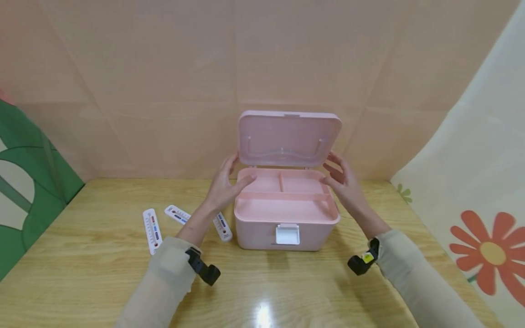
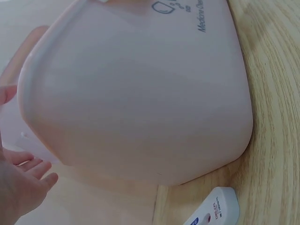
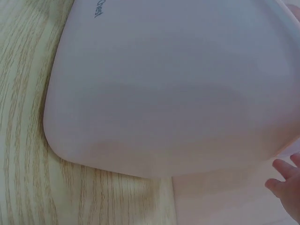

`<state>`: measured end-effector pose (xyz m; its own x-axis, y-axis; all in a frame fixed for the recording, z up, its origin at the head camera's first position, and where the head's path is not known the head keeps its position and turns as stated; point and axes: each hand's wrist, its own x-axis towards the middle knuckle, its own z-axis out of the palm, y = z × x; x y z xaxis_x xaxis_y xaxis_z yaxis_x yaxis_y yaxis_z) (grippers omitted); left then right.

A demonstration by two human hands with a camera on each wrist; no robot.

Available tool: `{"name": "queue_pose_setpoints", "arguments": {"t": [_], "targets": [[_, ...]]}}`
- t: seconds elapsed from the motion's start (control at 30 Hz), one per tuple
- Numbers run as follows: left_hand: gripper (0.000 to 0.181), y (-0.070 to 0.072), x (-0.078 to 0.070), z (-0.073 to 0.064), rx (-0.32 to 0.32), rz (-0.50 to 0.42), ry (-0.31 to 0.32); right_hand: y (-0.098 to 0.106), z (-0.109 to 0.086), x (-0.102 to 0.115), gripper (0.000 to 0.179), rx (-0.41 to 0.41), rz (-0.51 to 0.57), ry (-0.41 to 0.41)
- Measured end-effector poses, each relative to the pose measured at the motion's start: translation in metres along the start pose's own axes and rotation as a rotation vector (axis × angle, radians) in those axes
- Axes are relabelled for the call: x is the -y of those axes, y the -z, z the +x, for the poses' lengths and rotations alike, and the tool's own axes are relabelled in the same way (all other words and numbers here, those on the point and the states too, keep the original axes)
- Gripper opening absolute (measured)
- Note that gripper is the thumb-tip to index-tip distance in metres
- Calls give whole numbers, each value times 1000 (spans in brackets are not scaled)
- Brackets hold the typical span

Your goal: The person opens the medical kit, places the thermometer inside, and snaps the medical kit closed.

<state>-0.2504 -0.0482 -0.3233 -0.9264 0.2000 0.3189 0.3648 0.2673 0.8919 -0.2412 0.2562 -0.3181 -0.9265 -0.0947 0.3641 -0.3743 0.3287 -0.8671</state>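
A pink medicine chest (image 1: 254,235) stands on the table with its lid (image 1: 283,139) raised and a white latch (image 1: 287,235) on the front. Its upper tray (image 1: 287,209) shows two small compartments behind one wide one, all bare. My left hand (image 1: 223,187) is at the chest's left rear side, thumb over the tray edge and fingers extended beside the lid's base. On the other side, my right hand (image 1: 346,186) mirrors it, thumb at the right rim and fingers spread near the lid's lower corner. Both wrist views show loosely bent fingers (image 2: 37,173) at the chest's rear.
Three white thermometers lie left of the chest: one far left (image 1: 152,231), one beyond my left forearm (image 1: 177,214) and one close to the chest (image 1: 222,228). A beige cloth (image 1: 164,91) hangs behind the wooden table (image 1: 94,255). A flower-printed sheet (image 1: 463,182) borders the right.
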Motion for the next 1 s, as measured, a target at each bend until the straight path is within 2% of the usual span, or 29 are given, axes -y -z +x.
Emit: {"name": "queue_pose_setpoints", "arguments": {"t": [0.2, 0.33, 0.53, 0.57, 0.77, 0.8, 1.0], "targets": [[78, 0, 6, 2, -14, -48, 41, -3, 1, -3, 73, 4, 52, 3], [77, -1, 10, 3, 5, -105, 30, -5, 1, -5, 76, 19, 80, -22], [79, -3, 13, 4, 26, -137, 29, -6, 2, -3, 75, 26, 45, -47], [79, -3, 9, 3, 31, -138, 35, -6, 2, -3, 74, 29, 39, -47], [80, -6, 8, 3, 30, -155, 28, -7, 1, -4, 72, 43, 30, -82], [81, -7, 13, 5, 26, -164, 21, -8, 1, -4, 71, 45, 29, -89], [80, -11, 16, 7, 36, -280, -14, -10, 0, -3, 74, 62, 17, -130]]}}
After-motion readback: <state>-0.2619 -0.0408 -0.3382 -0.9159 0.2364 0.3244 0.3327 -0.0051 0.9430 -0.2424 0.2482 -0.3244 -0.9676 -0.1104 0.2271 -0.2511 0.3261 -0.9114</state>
